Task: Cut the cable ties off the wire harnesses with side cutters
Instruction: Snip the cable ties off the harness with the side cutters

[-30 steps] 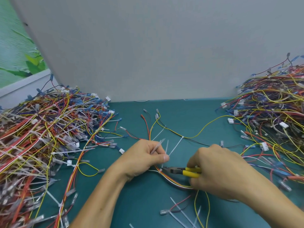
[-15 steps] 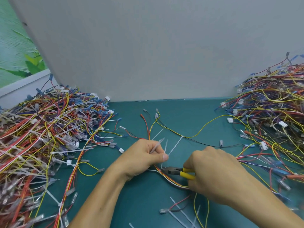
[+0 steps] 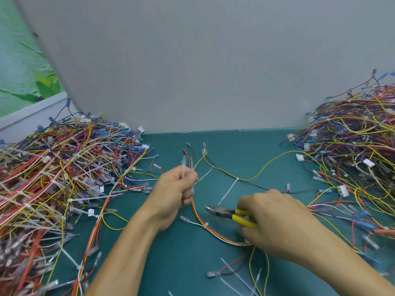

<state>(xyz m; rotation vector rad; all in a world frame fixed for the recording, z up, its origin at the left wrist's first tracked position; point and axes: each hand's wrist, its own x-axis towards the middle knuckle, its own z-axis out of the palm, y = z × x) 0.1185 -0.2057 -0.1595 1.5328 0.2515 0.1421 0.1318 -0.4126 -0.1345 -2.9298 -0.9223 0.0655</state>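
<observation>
**Two hands at work, one harness mid-table**

Left hand (image 3: 177, 189) is fisted round pale cable ties (image 3: 183, 167), blurred, and lifted off the table (image 3: 171, 263), likely pulling scraps clear of the wires. Right hand (image 3: 277, 223) wraps the yellow handles of the side cutters (image 3: 226, 213). The nose points left at the harness (image 3: 213, 231), which lies mid-table between the hands, and the tool is kept low, probably for the next snip. An uncut tie (image 3: 236, 180) sits on the yellow wire toward the back edge. Left pile (image 3: 53, 178) is at the left edge and right pile (image 3: 352, 150) at the right edge. Cut strips (image 3: 235, 276) litter the near edge.
</observation>
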